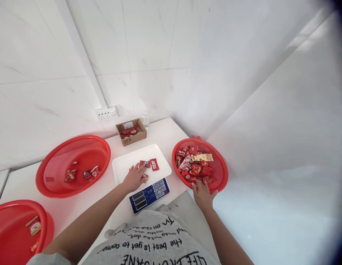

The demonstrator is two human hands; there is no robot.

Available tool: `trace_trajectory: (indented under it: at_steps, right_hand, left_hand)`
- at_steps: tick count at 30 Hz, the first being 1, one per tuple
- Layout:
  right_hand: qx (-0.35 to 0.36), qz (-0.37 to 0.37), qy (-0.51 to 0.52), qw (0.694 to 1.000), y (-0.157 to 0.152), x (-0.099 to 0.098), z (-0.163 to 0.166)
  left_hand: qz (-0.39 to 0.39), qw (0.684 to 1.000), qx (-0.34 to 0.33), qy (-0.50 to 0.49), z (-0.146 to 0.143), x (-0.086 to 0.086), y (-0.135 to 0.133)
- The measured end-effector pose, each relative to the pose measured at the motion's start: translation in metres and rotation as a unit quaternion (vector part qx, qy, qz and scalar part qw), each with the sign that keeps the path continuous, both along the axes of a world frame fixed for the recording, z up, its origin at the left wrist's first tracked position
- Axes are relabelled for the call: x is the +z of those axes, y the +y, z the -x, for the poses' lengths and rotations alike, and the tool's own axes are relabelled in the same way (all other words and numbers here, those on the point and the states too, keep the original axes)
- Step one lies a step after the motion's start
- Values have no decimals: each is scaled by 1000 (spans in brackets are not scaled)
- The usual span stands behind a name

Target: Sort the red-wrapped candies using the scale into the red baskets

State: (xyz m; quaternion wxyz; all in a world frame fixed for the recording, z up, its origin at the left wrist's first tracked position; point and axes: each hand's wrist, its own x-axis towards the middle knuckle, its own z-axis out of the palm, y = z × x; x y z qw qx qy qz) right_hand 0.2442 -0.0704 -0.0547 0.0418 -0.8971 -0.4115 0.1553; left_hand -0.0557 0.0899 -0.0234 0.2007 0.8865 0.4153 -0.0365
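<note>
The hands are apart. The left hand (133, 179) lies over packets (154, 164) on the tray (132, 156), mid-frame; the right hand (203, 194) is at the right basket (222, 171)'s lower edge — whether either grips, I cannot tell. Work looks partway: few packets on the tray, few in the left basket (48, 173) and lower-left basket (10, 205) — many at right.

Baskets (220, 171), scale (149, 195), box (134, 139) on table (167, 132)
</note>
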Motion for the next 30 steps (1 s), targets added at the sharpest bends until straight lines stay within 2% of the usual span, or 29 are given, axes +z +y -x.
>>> trace_trajectory:
  at_steps: [5,10,19,24,30]
  right_hand:
    - [10,-14,-20,1000,1,1,3]
    - [18,-37,-18,999,0,3,4]
    - [14,-46,-9,999,1,7,6]
    - [12,-41,-7,999,2,6,5]
    - [12,-31,-8,999,4,4,3]
  left_hand:
    - [-18,999,7,-25,0,-7,0]
    - [-39,997,56,-39,-1,-13,-10]
    - [-18,987,79,-137,-3,-25,-9]
    - [-53,986,72,-143,-13,-29,-3]
    - [-110,992,13,-64,-31,-26,2]
